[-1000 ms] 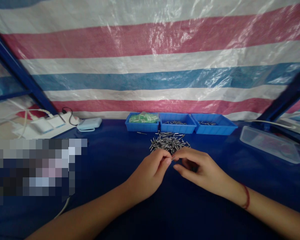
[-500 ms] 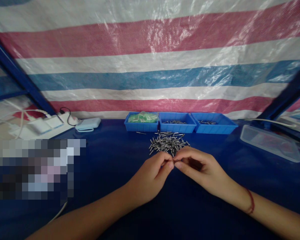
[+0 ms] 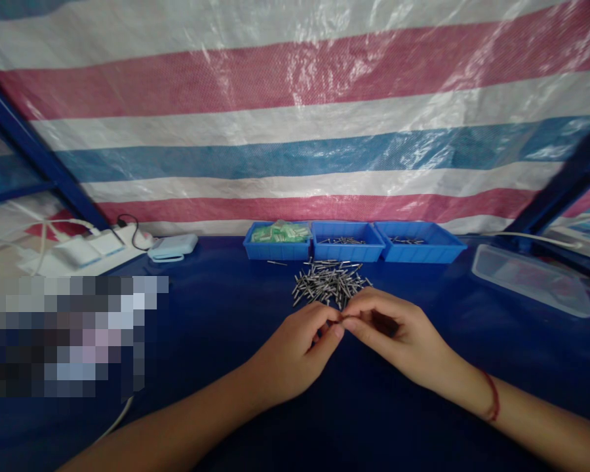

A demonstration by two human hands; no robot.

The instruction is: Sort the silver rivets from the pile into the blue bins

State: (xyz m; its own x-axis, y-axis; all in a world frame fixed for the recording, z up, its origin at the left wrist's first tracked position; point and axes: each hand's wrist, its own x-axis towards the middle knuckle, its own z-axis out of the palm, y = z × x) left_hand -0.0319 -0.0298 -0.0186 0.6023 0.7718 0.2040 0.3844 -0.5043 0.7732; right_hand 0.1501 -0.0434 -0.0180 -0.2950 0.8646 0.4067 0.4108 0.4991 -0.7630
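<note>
My left hand [image 3: 307, 351] and my right hand [image 3: 393, 328] meet fingertip to fingertip over the dark blue tabletop [image 3: 255, 308]. Both are pinched closed; whatever sits between the fingertips is too small and covered to name. Just beyond the fingers lies a heap of short thin metal pins [image 3: 327, 282], its near edge partly hidden by my hands. One single pin [image 3: 276, 263] rests apart, left of the heap. A dark red cord bracelet [image 3: 494, 396] circles my right wrist.
Behind the heap stand a blue bin with green-and-clear packets [image 3: 278, 250], a middle blue bin [image 3: 349, 253] and a right blue bin [image 3: 423, 254], both holding some pins. A clear plastic lid [image 3: 531, 282] lies right. Leftward are a power strip [image 3: 93, 249] and a light-blue case [image 3: 173, 248].
My left thumb and fingers have shifted slightly at the pinch, while both hands stay together in nearly the same place. The view has tilted a little.
</note>
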